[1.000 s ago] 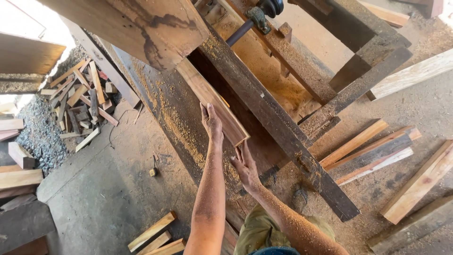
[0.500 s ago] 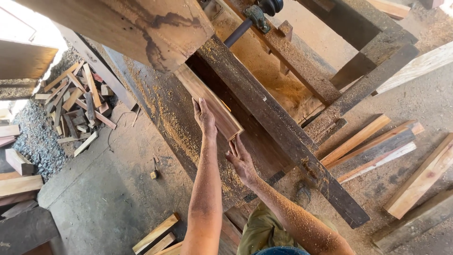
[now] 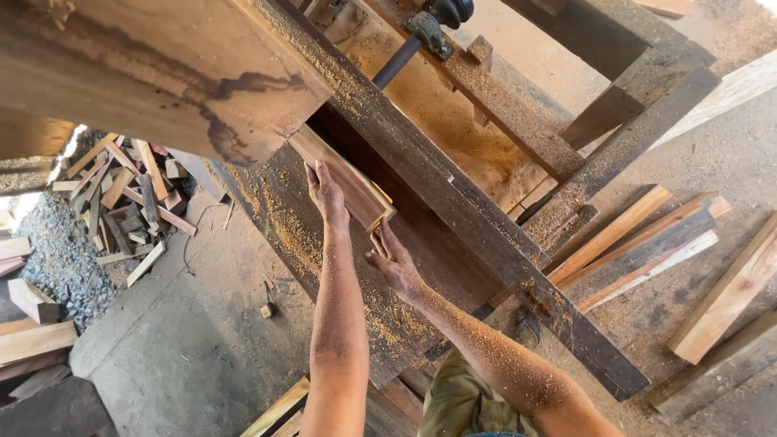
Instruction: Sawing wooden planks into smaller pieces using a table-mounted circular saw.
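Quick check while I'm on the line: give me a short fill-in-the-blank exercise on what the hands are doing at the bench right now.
1. The left hand lies flat on the long side of a reddish wooden ____.
2. The right hand presses on the near ____ of the wooden board.
3. The dark bench beams and both forearms are sprinkled with ____.
4. The pile of offcuts lies on the ____ side of the picture.

Missing words: board; end; sawdust; left
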